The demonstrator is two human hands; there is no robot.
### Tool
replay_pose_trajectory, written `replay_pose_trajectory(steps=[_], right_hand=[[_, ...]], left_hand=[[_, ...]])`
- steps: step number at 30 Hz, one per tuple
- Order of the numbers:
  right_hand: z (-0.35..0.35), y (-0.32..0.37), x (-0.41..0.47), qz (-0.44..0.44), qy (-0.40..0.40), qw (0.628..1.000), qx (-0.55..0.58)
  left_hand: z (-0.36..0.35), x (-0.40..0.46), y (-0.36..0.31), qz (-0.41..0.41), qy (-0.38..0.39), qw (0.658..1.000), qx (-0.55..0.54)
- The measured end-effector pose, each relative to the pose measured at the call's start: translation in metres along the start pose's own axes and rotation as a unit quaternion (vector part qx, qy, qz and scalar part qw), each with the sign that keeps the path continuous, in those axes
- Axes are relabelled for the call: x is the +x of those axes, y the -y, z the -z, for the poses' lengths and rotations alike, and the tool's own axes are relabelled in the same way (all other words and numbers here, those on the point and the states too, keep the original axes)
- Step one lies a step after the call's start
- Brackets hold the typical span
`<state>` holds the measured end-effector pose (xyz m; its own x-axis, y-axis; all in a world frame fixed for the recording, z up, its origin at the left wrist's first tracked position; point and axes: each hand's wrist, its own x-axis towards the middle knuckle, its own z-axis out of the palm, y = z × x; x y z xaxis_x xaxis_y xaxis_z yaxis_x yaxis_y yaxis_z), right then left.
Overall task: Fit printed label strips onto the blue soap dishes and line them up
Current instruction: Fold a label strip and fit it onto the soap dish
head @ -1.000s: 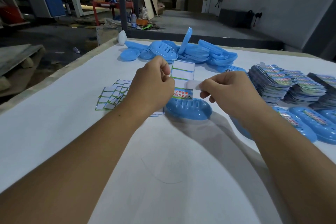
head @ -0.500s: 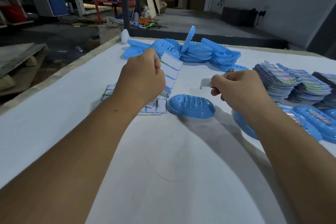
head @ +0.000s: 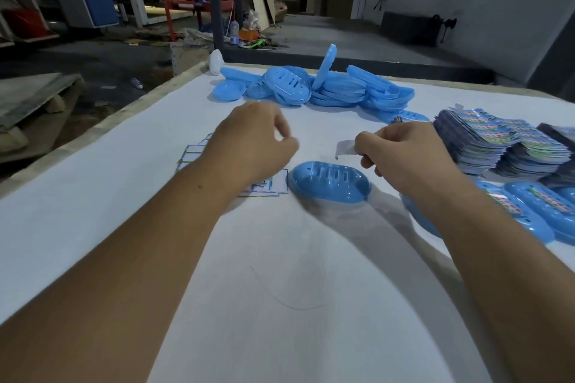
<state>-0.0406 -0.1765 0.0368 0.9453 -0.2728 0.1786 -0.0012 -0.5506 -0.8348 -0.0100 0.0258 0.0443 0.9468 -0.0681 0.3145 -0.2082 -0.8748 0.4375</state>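
Observation:
A blue soap dish (head: 329, 180) lies upside-up on the white table (head: 280, 274), between my two hands. My right hand (head: 401, 155) pinches a small white sticker strip (head: 344, 147) just above and right of the dish. My left hand (head: 252, 140) hovers over a loose pile of white backing sheets (head: 193, 156) left of the dish; its fingers are loosely curled, blurred, and hold nothing I can see. Finished dishes with printed labels (head: 529, 205) lie in a row at the right edge.
A heap of bare blue dishes and lids (head: 326, 87) sits at the back of the table. Stacks of printed label strips (head: 485, 140) stand at the right. Another blue dish (head: 418, 222) is partly under my right wrist. A white object (head: 215, 61) rests at the far corner.
My left hand has let go of the white sheet it was holding and dropped towards the pile. My right hand peeled the small strip off and keeps it, drawn slightly right.

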Motion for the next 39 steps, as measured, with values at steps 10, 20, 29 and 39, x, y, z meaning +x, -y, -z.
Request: replay_pose_trajectory(steps=[10, 20, 29, 39], right_hand=[[-0.001, -0.001, 0.000, 0.037, -0.007, 0.999, -0.003], [-0.001, -0.002, 0.000, 0.072, 0.020, 0.997, -0.005], [-0.004, 0.001, -0.003, 0.110, 0.027, 0.994, 0.014], [0.002, -0.003, 0.002, 0.051, 0.025, 0.998, -0.012]], left_hand=[[-0.021, -0.012, -0.026, -0.051, 0.058, 0.956, -0.285], [-0.025, -0.016, -0.026, -0.014, 0.083, 0.944, -0.320], [-0.021, -0.009, -0.022, 0.033, 0.032, 0.934, -0.353], [-0.025, -0.003, -0.022, 0.067, -0.003, 0.931, -0.359]])
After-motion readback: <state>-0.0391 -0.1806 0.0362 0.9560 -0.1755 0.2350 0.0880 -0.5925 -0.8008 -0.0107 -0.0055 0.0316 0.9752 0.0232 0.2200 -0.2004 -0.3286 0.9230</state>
